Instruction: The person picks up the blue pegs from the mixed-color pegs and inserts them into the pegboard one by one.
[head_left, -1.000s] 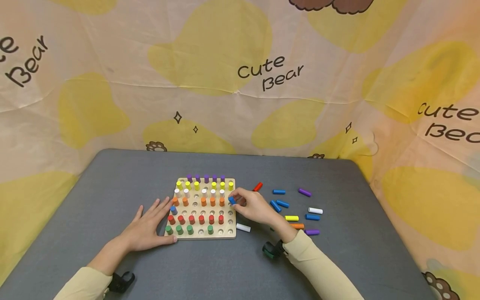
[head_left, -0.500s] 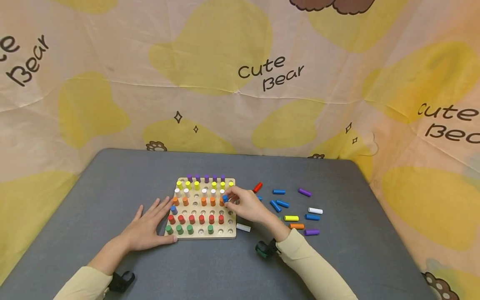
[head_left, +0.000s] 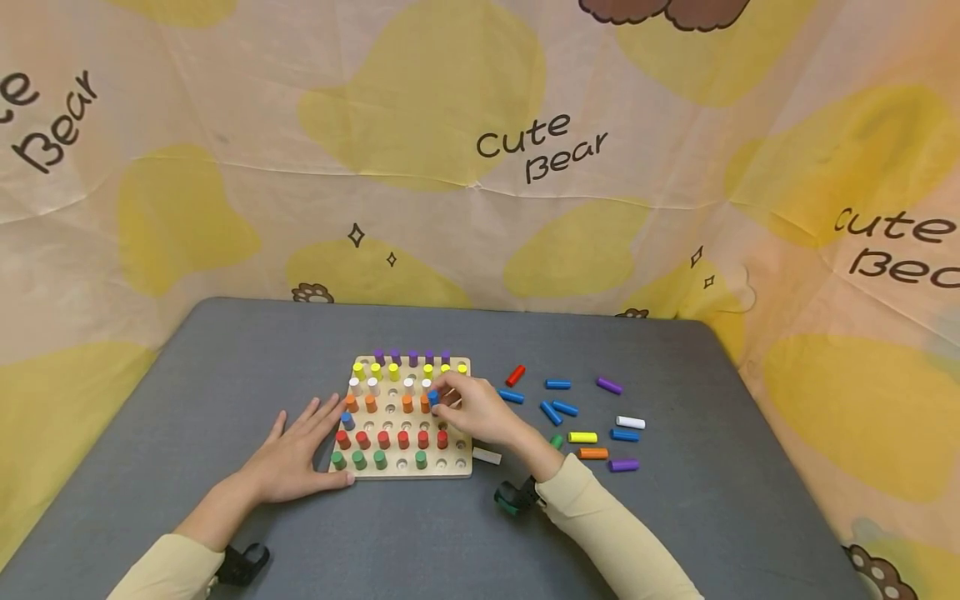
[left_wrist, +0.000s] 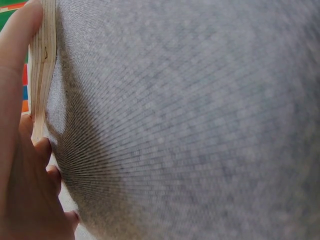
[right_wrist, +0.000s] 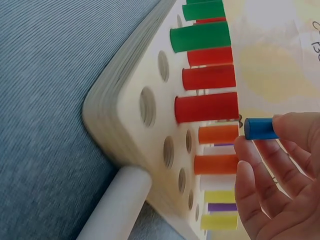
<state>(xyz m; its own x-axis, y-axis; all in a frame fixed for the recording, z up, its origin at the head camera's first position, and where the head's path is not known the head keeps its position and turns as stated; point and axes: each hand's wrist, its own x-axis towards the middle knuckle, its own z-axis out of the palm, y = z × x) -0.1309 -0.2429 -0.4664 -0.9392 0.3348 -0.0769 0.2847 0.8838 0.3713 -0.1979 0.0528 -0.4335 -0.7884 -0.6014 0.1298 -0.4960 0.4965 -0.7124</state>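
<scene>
Over the right part of a wooden pegboard (head_left: 390, 476), the right hand (head_left: 482, 411) pinches a blue peg (right_wrist: 260, 128) between thumb and fingers, above the holes. The left hand (head_left: 294, 463) grasps nothing; its fingers spread along the board's left side, thumb at the near corner. Colored upright pegs (head_left: 383, 439) stand in rows. A white peg (head_left: 487, 456) lies just beside the board; other loose pegs (head_left: 582, 437) lie farther right on the gray table (head_left: 750, 508).

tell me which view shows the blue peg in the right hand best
The right wrist view: the blue peg looks large there, pinched in the right hand. The head view shows it small, over the board. The left wrist view has only a blue sliver, too little to tell which peg.
</scene>
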